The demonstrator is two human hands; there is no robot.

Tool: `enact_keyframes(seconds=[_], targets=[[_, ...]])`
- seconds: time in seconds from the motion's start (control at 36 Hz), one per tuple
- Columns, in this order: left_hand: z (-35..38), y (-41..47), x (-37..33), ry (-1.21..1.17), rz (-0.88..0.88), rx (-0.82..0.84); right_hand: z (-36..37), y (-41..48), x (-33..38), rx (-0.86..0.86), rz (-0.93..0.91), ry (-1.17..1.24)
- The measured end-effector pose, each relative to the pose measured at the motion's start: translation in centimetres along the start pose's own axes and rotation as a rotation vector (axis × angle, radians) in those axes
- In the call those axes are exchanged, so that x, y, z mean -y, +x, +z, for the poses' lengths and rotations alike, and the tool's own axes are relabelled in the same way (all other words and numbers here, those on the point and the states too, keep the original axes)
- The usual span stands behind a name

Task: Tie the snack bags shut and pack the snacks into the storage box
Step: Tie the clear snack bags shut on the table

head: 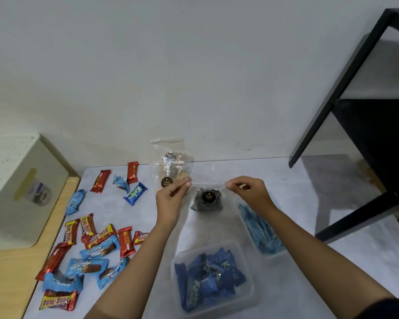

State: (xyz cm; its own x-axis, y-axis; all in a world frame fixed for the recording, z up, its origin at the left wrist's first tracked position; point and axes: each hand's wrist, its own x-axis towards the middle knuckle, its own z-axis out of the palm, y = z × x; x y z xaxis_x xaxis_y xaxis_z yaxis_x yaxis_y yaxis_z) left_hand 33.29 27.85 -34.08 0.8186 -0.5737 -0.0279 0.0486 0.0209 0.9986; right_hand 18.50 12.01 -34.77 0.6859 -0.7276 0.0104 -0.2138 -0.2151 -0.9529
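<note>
Where the wooden top [7, 272] runs along your far left, a white box [21, 185] stands on it, just beside the pale table [309, 180]. Loose snack bars [90, 249] in red, yellow and light blue wrappers lie scattered over the table's left part, and one dark blue pack [135, 194] lies farther back among them. Behind your left hand [171, 201] a biscuit bag [171, 162] of clear plastic stands upright against the wall, its top open and a dark round sticker low on its front.

Your left hand is raised, fingers curled, thumb and fingertips pinching the left end of the top edge of a clear snack bag [207, 192]. That edge is stretched taut between your two hands. The bag hangs between them, over the middle of the table, with dark striped pieces and a round sticker showing at its bottom. Your right hand [249, 192] pinches the right end of the same edge, its other fingers loosely curled.

Nearer you, between your forearms, an open storage box [243, 261] holds dark blue packs. Just right of it, partly under your right forearm, a second tub [265, 253] holds light blue packs. A black shelf frame [355, 111] stands at the far right.
</note>
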Motion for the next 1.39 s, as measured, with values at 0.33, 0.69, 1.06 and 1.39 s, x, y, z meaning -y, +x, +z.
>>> enact_keyframes(seconds=[0.33,0.69,1.06,1.39], targets=[[0.1,-0.3,0.0,0.142,0.024,0.043,0.0,-0.3,1.7,0.09,0.011,0.047],[0.6,0.6,-0.9,0.483,0.045,0.099,0.3,-0.1,3.5,0.14,0.059,-0.023],[0.2,0.5,-1.5,0.43,0.031,0.097,1.0,0.1,4.7,0.217,0.093,-0.206],[-0.5,0.2,-1.7,0.424,0.033,0.107,2.0,0.6,5.6,0.246,0.097,-0.328]])
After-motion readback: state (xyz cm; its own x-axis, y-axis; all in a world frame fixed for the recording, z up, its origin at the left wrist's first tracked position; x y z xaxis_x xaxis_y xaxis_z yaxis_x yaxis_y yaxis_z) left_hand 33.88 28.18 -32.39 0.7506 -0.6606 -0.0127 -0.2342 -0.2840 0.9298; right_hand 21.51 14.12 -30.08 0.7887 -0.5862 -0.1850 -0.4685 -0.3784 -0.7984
